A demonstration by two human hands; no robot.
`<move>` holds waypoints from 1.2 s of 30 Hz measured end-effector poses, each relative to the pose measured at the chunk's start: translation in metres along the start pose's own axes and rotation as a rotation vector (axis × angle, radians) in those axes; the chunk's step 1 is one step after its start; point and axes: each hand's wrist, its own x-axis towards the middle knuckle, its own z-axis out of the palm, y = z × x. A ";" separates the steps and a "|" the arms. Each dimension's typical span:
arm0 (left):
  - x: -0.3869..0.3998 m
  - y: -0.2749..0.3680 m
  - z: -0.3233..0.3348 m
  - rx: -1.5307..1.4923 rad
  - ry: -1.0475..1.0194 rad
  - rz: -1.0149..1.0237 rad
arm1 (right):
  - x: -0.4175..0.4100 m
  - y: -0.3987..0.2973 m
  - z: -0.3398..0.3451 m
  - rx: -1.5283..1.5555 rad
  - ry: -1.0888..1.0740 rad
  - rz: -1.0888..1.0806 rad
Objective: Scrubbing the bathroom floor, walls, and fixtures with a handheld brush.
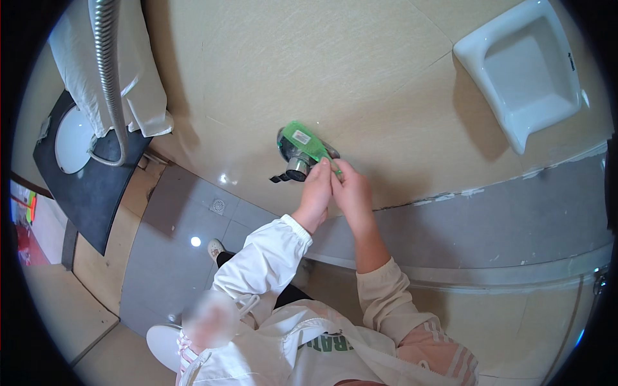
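Note:
My left hand [316,190] and my right hand [351,190] are close together at the middle of the view, both closed around the narrow handle of a green plastic brush [309,144]. The brush's broad head points up and left, with a small white label on its back. Its underside is hidden. Directly behind it, a chrome shower mixer valve [297,166] is fixed to the beige tiled wall, partly covered by the brush. Whether brush and valve touch, I cannot tell.
A white ceramic soap dish [526,72] juts from the wall at right. At left are a metal shower hose [107,67], white hanging cloth [137,96], and a black counter [104,207] with a white basin [72,144]. A drain [218,206] lies in the grey tiled floor.

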 end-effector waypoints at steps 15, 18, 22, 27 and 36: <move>-0.006 -0.004 -0.004 0.151 -0.017 0.055 | -0.003 -0.002 0.005 -0.096 -0.002 0.066; -0.003 0.006 0.005 0.015 0.037 0.162 | 0.009 -0.013 -0.001 -0.218 -0.017 -0.040; -0.004 -0.024 0.001 0.149 -0.030 0.052 | -0.013 0.019 0.002 -0.099 -0.001 0.024; -0.032 -0.036 -0.006 0.332 -0.092 -0.082 | -0.050 0.061 0.019 0.047 0.144 0.173; -0.051 -0.013 -0.058 0.527 0.286 0.253 | -0.003 0.002 0.010 -0.066 -0.020 0.054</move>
